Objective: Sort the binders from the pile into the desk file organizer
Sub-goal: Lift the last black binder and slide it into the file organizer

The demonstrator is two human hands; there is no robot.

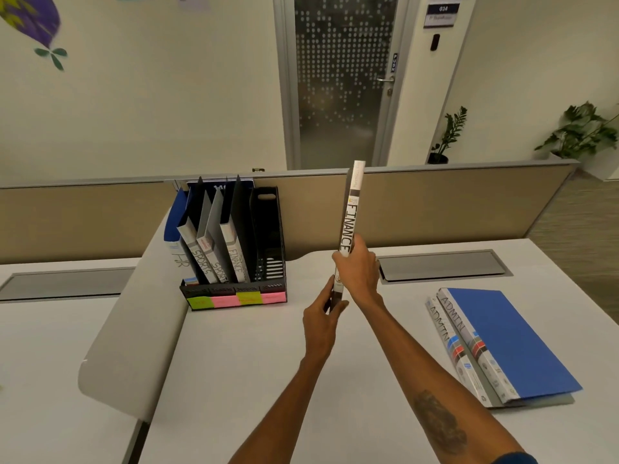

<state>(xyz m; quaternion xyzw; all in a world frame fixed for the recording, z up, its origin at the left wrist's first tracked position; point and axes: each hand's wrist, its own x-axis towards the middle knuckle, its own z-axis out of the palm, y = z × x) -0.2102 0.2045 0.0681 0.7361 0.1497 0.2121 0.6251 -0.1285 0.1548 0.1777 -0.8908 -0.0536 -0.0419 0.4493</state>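
Item 1: held FINANCE binder (350, 222). It stands upright at centre frame, clear of the desk (251, 380), with its white lettered spine toward the camera and its top edge reaching the line of the partition (452, 202).

Item 2: right hand (360, 272). It is at centre frame, fingers wrapped round the lower half of the held binder's spine, just under the lettering.

Item 3: left hand (321, 324). It sits below and slightly left of the right hand, thumb and fingers pinching the binder's bottom end.

Item 4: desk file organizer (268, 229). Black, slotted, left of centre, standing on the desk against the partition and well apart from the held binder. It holds, left to right and all leaning back:
- a blue HR binder (174, 229)
- a first SPORTS binder (197, 252)
- a second SPORTS binder (214, 259)
- a stored FINANCE binder (234, 252)

Which slot each occupies cannot be told exactly. Four sticky notes (236, 299), alternating green-yellow and pink, line the front lip.

Item 5: pile, lower right of frame. A blue ADMIN binder (512, 339) lies flat on top of a second ADMIN binder (445, 343), whose spine shows along its left side.

Item 6: surroundings. A frosted glass door (338, 78) is at upper centre and potted plants (582, 132) at upper right.
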